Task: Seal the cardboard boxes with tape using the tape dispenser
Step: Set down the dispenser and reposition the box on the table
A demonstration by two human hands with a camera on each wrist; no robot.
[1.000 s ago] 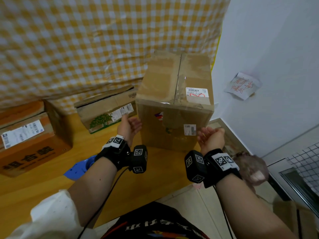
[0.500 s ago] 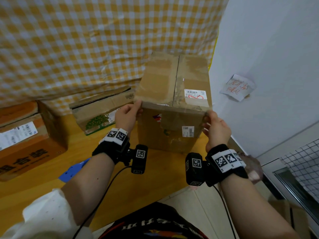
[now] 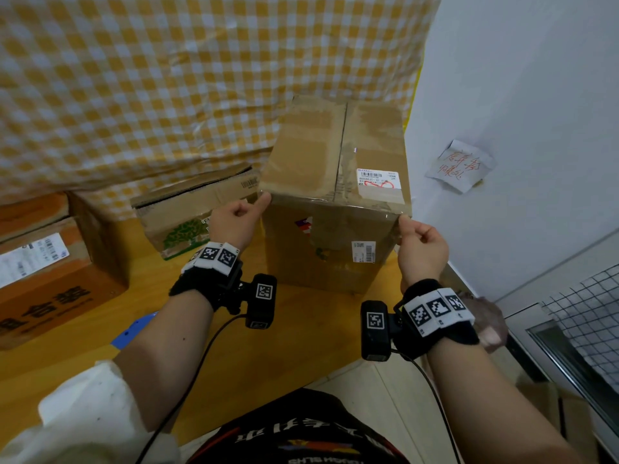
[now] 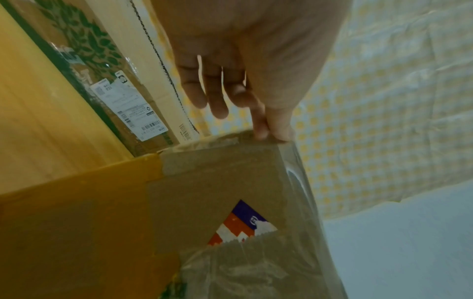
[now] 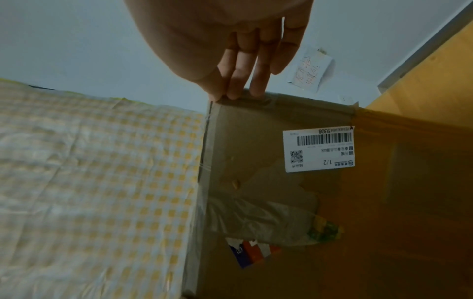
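Tall box (image 3: 335, 199) upright on wooden floor (image 3: 83, 360); left hand (image 3: 234, 222) and right hand (image 3: 422, 246) pinching its near top corners; could slip or tip if tugged unevenly; tape dispenser unseen.

A yellow wooden platform (image 3: 110, 333) is seen carrying four things: a tall taped cardboard box (image 3: 335, 209) at its right edge, a leaf-printed carton (image 3: 197, 212) further left, an orange-printed carton (image 3: 43, 276) at the left, and a blue plastic object (image 3: 134, 329), half hidden.

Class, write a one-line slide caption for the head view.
Left hand and right hand pinch the tall cardboard box's near top corners.
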